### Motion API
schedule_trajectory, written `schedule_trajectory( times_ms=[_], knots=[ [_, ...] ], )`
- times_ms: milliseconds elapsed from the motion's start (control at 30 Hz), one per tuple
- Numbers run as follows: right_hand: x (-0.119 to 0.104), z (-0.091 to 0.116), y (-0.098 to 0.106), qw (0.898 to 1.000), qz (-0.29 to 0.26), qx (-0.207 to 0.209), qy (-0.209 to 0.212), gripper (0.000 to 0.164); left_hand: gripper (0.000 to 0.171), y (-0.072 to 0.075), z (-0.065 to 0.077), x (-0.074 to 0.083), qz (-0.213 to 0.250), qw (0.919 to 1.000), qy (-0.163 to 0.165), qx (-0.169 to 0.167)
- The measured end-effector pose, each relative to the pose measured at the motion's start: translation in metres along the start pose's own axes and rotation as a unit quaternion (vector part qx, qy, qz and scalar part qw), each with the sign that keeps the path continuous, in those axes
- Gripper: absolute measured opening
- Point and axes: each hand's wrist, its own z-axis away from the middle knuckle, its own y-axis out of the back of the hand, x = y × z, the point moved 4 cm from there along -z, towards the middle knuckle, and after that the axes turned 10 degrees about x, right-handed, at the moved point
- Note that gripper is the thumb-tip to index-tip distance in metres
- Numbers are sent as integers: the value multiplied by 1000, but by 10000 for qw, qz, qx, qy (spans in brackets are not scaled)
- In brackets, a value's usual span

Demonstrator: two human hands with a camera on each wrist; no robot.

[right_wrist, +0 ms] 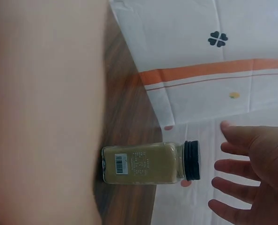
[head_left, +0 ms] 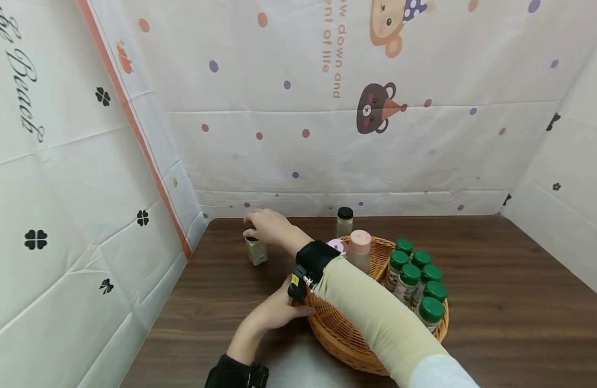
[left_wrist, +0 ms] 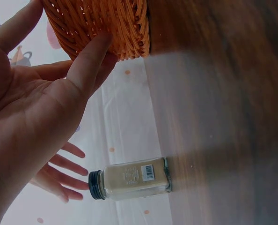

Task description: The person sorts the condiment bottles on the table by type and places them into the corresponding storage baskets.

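Observation:
A square glass spice jar [right_wrist: 143,163] with a black lid and pale tan powder stands upright on the table at the far left. My right hand [head_left: 270,226] is just above its lid, fingers spread apart; in the right wrist view a gap shows between the fingertips and the lid. My left hand [head_left: 278,308] rests at the left side of a round wicker basket [head_left: 347,345], its fingers against the woven wall and the thumb near the rim. The basket holds several green-capped jars [head_left: 410,276] on its right side and a pink-capped jar [head_left: 359,250].
Behind the basket stands another black-capped jar [head_left: 344,222]. A lilac-capped jar [head_left: 337,246] shows partly behind the right wrist. White printed cloth [head_left: 279,161] hangs along the back and both sides of the brown wooden table [head_left: 512,302].

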Motion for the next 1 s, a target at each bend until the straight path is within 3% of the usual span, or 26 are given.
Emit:
schedule_trajectory(
  times_ms=[200,433,1000],
  knots=[
    [2,-8,-6,9998,126,-147,-87,43,78,-2,1,0,155,9999,-17,-67],
    [2,-7,-11,9981,107,-605,-109,40,71,-1,2,-2,154,9999,40,-7],
    [10,2,-5,9984,17,-546,108,29,90,2,1,-2,-54,9998,174,52]
  ],
)
